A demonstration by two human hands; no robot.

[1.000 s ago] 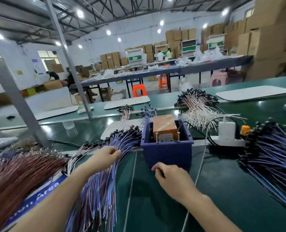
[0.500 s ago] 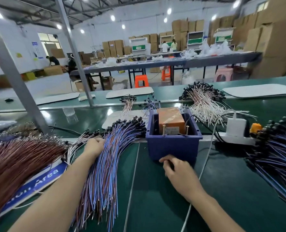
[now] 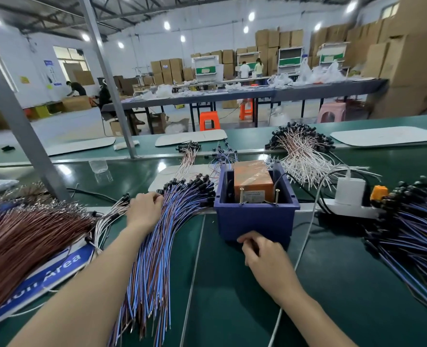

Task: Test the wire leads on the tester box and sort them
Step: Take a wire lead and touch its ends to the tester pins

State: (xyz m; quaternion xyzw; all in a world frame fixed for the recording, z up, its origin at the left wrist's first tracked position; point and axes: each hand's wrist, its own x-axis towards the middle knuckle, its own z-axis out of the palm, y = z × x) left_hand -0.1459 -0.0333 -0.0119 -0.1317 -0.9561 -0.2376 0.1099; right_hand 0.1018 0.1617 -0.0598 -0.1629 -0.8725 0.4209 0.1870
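Far to the left, a thick heap of brown wires (image 3: 19,241) is lying across a blue sign (image 3: 57,269) on the green table (image 3: 232,309). Just right of it, the person's left arm is reaching away from the body, with the left hand (image 3: 144,209) palm down at the far end of a fanned bundle of blue and purple leads (image 3: 157,246). Its fingers (image 3: 157,197) are curling down together into the bundle near the black caps, gripping among the leads. I cannot tell how many leads they are taking. The bundle is running from under that hand back toward the near edge of the table. Right of the bundle, the tester box (image 3: 256,219), a dark blue bin, is sitting in the middle of the table with an orange unit (image 3: 253,181) inside and two thin pins standing up in front of it. The right hand (image 3: 265,261) is resting knuckles up against the box's near wall, the forearm coming in from the lower right. Its fingers are curling tight toward the wall, and I cannot tell whether they are pinching anything. Further right, a white cable (image 3: 305,236) is trailing past a power strip (image 3: 350,211). At the right edge, another pile of dark-capped leads (image 3: 412,226) is spreading out, well apart from both hands.
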